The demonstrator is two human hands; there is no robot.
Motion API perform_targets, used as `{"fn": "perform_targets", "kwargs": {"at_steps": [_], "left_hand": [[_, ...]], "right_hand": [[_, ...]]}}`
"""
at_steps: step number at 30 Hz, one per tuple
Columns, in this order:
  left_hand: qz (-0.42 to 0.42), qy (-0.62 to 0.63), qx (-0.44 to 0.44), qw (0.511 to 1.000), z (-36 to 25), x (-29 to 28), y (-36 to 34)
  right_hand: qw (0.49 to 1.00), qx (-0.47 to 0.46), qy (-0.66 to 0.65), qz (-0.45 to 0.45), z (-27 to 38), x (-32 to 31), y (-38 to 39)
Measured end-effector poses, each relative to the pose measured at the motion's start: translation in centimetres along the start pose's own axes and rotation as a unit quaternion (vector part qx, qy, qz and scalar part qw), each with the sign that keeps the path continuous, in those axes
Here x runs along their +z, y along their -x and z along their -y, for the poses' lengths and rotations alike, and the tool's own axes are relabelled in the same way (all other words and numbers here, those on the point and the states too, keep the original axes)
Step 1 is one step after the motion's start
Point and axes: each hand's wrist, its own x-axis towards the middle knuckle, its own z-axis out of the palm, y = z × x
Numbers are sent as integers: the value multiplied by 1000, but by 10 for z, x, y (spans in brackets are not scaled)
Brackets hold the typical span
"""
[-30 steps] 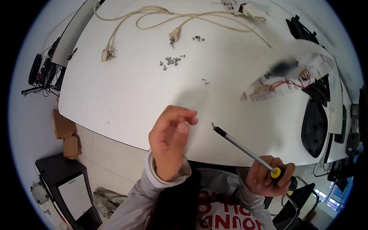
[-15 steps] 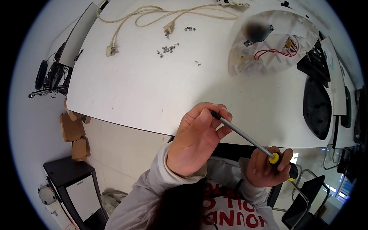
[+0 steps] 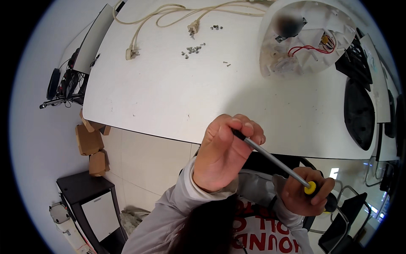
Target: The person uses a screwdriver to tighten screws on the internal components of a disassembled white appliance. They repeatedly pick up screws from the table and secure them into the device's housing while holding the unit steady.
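Note:
My left hand (image 3: 222, 154) is raised near the table's front edge, thumb and fingers closed round the dark tip of a screwdriver (image 3: 275, 159); whatever is at the very tip is hidden. My right hand (image 3: 305, 192), lower right, grips the black and yellow handle. Beyond them on the white table (image 3: 169, 93) lie a group of several silver screws (image 3: 192, 50), another small group (image 3: 216, 27) and two small screws (image 3: 226, 63). An open white plastic housing (image 3: 270, 59) with red wires and a dark round part lies at the back right.
Cream cables with plugs (image 3: 193, 28) run along the back of the table. A black oval piece (image 3: 358, 114) lies at the right. Cardboard boxes (image 3: 88, 139) and a dark cabinet (image 3: 84, 182) stand on the floor to the left; a black chair (image 3: 340, 237) is at lower right.
My left hand has moved right and closed round the screwdriver's tip, which stood free a second ago. The view has shifted, with the table higher in the picture.

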Motion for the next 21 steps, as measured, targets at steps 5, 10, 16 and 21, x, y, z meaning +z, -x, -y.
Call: {"fn": "perform_targets", "kwargs": {"at_steps": [5,10,16,21], "left_hand": [[11,-154,34,987,-14,-7,1],[-1,-177,38,984,-20,-17,3],[-52,-115,56,990,-8,-19,2],[-54,-109,51,991,-8,-18,1]], "right_hand": [[998,44,30,17,17,-7,-4],[992,63,41,106,26,-20,-14],[993,88,50,68,18,-12,-10],[994,81,47,50,14,-11,-9]]}}
